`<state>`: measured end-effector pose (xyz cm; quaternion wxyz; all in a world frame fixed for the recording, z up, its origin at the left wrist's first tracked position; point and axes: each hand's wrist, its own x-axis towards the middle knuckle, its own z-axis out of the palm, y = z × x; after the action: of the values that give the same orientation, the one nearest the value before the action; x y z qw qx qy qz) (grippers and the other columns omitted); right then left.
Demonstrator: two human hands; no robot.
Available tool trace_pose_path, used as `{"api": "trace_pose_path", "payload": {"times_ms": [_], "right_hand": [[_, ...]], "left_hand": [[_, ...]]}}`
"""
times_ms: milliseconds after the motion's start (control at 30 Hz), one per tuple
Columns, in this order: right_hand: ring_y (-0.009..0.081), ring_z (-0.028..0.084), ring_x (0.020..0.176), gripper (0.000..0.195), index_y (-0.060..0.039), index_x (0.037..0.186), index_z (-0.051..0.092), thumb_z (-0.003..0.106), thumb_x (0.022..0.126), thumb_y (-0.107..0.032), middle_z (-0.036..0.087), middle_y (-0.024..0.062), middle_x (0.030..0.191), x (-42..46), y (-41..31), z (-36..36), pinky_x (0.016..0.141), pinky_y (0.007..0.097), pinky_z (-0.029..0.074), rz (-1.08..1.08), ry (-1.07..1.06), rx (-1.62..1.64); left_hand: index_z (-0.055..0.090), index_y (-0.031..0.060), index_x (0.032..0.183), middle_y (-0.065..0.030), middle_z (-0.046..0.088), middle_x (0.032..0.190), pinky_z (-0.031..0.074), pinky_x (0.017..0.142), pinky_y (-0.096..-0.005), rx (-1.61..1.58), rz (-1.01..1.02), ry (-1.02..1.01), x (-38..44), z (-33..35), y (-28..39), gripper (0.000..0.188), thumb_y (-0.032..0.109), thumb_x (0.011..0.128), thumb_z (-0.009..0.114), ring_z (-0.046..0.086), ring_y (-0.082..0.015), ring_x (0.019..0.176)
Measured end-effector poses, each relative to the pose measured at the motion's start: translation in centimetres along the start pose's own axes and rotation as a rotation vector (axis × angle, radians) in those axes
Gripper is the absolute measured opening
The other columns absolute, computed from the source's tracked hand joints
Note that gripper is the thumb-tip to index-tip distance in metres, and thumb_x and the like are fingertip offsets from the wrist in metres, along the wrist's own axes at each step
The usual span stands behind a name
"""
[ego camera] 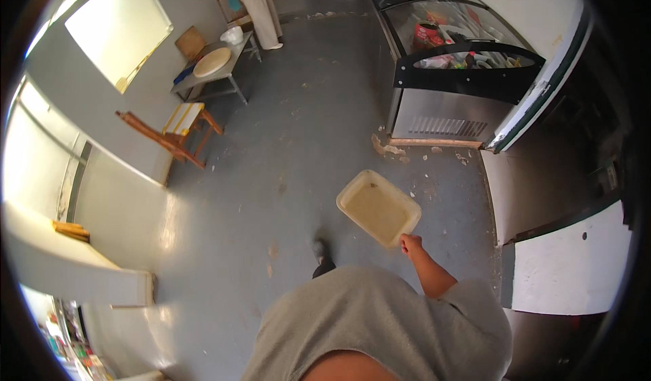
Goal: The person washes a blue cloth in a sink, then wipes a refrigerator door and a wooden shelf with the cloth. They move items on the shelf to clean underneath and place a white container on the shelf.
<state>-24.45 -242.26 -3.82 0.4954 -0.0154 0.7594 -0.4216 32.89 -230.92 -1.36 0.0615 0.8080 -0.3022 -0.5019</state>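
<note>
My right hand (pixel 411 243) grips the near corner of a shallow cream plastic tray (pixel 379 209). A small dark speck shows near the tray's far edge, and otherwise its inside looks bare. The tray is held out in front of me, above the grey painted floor (pixel 254 177). My left hand is out of view. One of my shoes (pixel 319 248) shows below, to the left of the tray.
Ahead on the right stands a glass-topped display freezer (pixel 442 111) holding packages. A wooden chair (pixel 178 136) and a low metal table (pixel 234 70) with a round board (pixel 212 62) line the left wall. Farther off stands a person (pixel 259 14). A doorway opens on the right.
</note>
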Motion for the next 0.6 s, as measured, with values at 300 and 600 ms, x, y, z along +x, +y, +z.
{"api": "trace_pose_path", "payload": {"times_ms": [300, 600], "right_hand": [[0.0130, 0.043, 0.038, 0.017, -0.0050, 0.059, 0.052, 0.065, 0.067, -0.013, 0.050, 0.0047, 0.053, 10.5, -24.5, 16.4, 0.035, 0.0275, 0.033, -0.079, -0.043, 0.256], [0.0156, 0.049, 0.042, 0.018, -0.0015, 0.060, 0.058, 0.065, 0.066, -0.018, 0.054, 0.0065, 0.053, 30.7, -45.5, 26.6, 0.039, 0.0303, 0.039, -0.196, 0.010, -0.004]], "left_hand": [[0.058, -0.0097, 0.093, -0.0133, 0.064, 0.081, 0.048, 0.066, -0.0371, -0.048, 0.325, 0.017, 21.6, -7.6, 38.8, 0.054, 0.037, 0.071, 0.075, 0.059, -0.0218, 0.074], [0.061, -0.0055, 0.090, -0.0078, 0.062, 0.077, 0.047, 0.062, -0.0329, -0.298, 0.482, 0.134, 37.8, -9.5, 79.0, 0.041, 0.033, 0.078, 0.070, 0.055, -0.0167, 0.068]]}}
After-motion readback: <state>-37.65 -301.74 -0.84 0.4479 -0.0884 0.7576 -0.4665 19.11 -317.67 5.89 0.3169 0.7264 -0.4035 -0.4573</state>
